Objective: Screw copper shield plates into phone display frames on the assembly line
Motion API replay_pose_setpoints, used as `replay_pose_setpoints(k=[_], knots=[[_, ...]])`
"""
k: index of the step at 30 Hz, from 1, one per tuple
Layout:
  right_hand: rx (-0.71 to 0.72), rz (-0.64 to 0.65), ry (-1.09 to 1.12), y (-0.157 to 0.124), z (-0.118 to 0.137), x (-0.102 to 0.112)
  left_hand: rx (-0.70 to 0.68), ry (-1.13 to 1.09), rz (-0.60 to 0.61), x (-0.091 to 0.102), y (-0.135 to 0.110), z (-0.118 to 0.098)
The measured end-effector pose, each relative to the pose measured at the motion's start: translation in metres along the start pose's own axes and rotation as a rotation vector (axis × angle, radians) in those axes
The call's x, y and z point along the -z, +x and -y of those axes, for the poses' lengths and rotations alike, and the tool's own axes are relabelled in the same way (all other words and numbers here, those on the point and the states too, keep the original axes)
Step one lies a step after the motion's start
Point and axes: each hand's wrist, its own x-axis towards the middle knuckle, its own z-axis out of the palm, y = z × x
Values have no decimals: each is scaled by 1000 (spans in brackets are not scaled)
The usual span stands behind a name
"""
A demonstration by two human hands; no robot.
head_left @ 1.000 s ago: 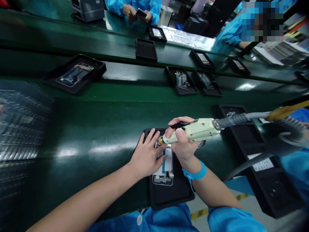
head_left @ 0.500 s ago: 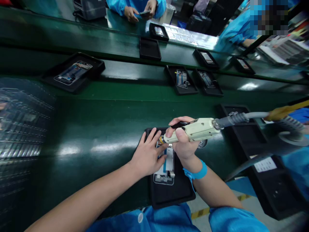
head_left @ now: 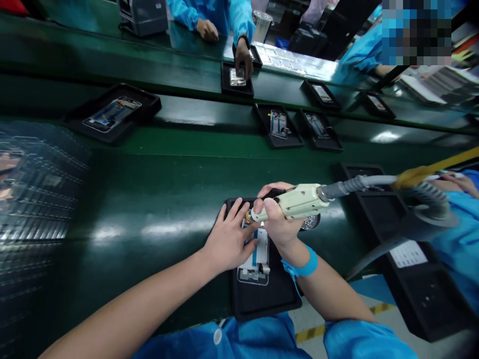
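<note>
My right hand (head_left: 280, 219) is wrapped round a pale electric screwdriver (head_left: 301, 200), tilted so its yellow-ringed tip points down and left. The tip meets the upper part of an opened phone (head_left: 262, 244), which lies in a black tray (head_left: 267, 301). Spread over the phone's left side, my left hand (head_left: 232, 239) has its fingers stretched out beside the screwdriver tip. Fingers and tool cover the phone's upper end, so the exact spot under the tip is hidden. A round metal dish (head_left: 311, 222) shows partly behind my right hand.
Clear plastic trays (head_left: 33, 184) are stacked at the left. Beyond the green bench (head_left: 157, 184), several black trays with phones, such as one tray (head_left: 149, 102), sit on the line. A co-worker's hand (head_left: 244, 59) reaches into one. Black trays (head_left: 377, 219) and a grey tube (head_left: 374, 257) lie right.
The screwdriver and my right hand have shifted slightly left, while my left hand stays put. Across the line, a co-worker's hand has moved down with a phone to a black tray.
</note>
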Motion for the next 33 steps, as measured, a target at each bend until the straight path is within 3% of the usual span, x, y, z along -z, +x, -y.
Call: replay_pose_setpoints(k=[7,9,13,16,19,22,26,29,33], knots=[[-30,-45,-23,3,4,2,5,8,-26,1,-3,0],[13,-127,11,11,14,9,-10,20,-12,3,-24,-11],[174,-354,37,30,34,35,-179,42,125,-9,-82,-38],[173,-453,7,37,36,54,-116,135,115,-17,-95,-31],[129,-499,-40,36,30,64,6,221,-42,-7,-62,13],[146,-534,-65,33,22,67,85,289,-242,21,-2,77],[92,-503,-79,29,11,72,174,336,-360,60,70,144],[49,-448,-103,26,5,78,229,346,-432,76,105,165],[42,-454,-118,26,1,85,204,321,-435,73,141,157]])
